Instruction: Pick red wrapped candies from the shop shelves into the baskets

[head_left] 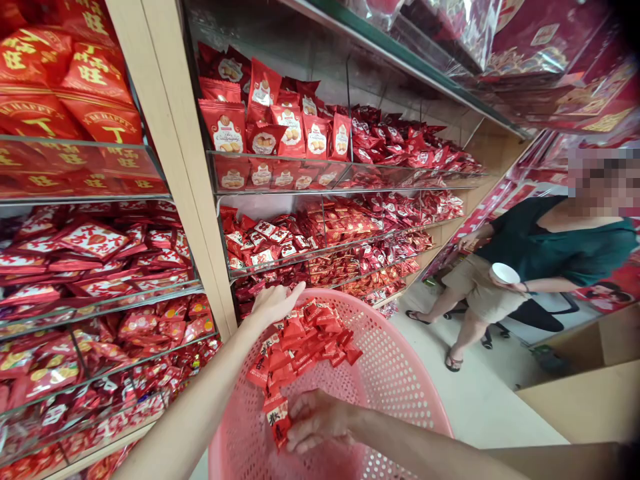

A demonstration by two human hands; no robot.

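Note:
A large pink perforated basket [415,373] stands in the lower middle, with a pile of red candy packets [305,340] in its far left part. My right hand [317,423] is inside the basket, its fingers curled beside a red packet with black characters [277,420]; the fingertips touch the packet's edge. My left hand [277,303] is at the basket's far left rim, next to the shelf front, with its thumb and fingers apart. Nothing shows in the left hand, though its underside is hidden.
Shelves [350,190] with clear fronts hold red packets behind the basket. More packaged sweets fill the left shelves [90,313], past a wooden upright [173,133]. At right, a person [530,247] holds a white bowl [505,273] near a black chair [537,315]. A cardboard box [585,400] stands at lower right.

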